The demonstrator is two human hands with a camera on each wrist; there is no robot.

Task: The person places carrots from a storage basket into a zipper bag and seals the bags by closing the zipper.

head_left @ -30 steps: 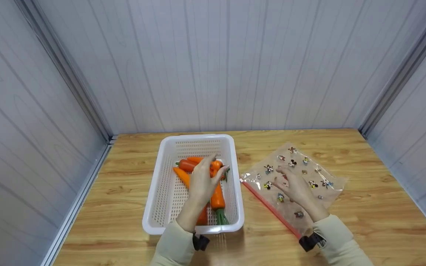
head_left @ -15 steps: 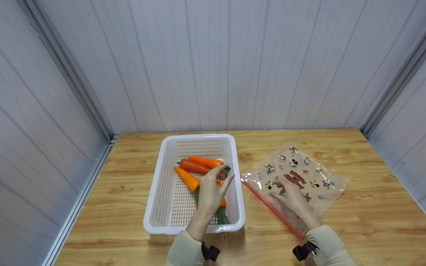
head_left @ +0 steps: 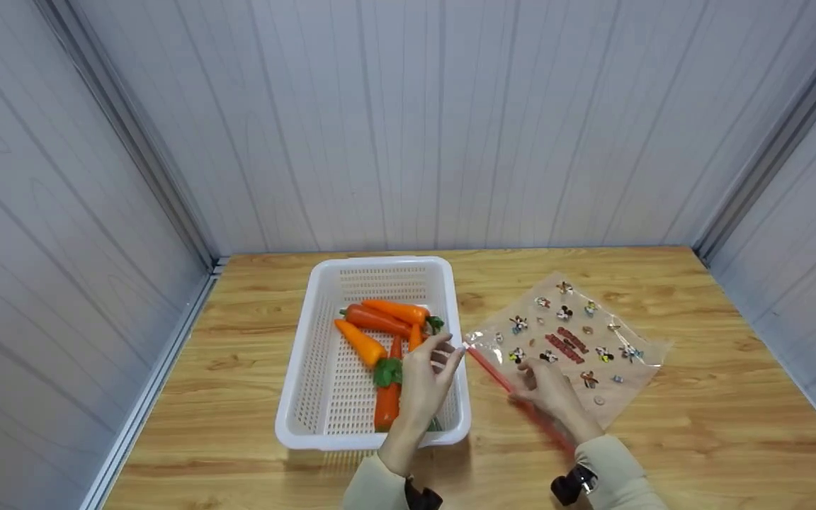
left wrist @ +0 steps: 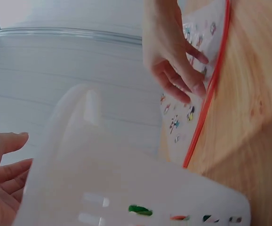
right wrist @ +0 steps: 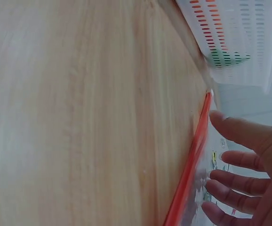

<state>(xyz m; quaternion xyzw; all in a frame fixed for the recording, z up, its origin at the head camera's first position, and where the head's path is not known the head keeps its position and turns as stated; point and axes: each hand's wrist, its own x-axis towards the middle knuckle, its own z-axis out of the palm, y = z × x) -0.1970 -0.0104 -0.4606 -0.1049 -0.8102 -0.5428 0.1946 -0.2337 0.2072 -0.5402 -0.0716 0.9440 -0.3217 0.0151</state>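
Note:
My left hand [head_left: 423, 375] hovers over the right side of a white plastic basket [head_left: 297, 354], its thumb and fingers apart with nothing between them. In the left wrist view the basket wall [left wrist: 112, 160] hides part of that hand. Several toy-like orange and red carrots [head_left: 378, 320] with green tops lie inside the basket. To the right, my right hand [head_left: 553, 393] is low over a clear zip bag [head_left: 613, 333] printed with cartoon figures. Its thumb [right wrist: 237, 129] and fingers are spread near the bag's red zip edge [right wrist: 188, 169], holding nothing.
Both the basket and the flat bag lie on a wood-grain table [head_left: 238, 397]. Pale panel walls [head_left: 408, 142] enclose the back and both sides. A black wrist camera [head_left: 572, 485] sits at the right sleeve.
The left hand has moved right across the basket toward its right rim, uncovering more carrots. My right hand has shifted left and down from the bag's middle to its red zip edge.

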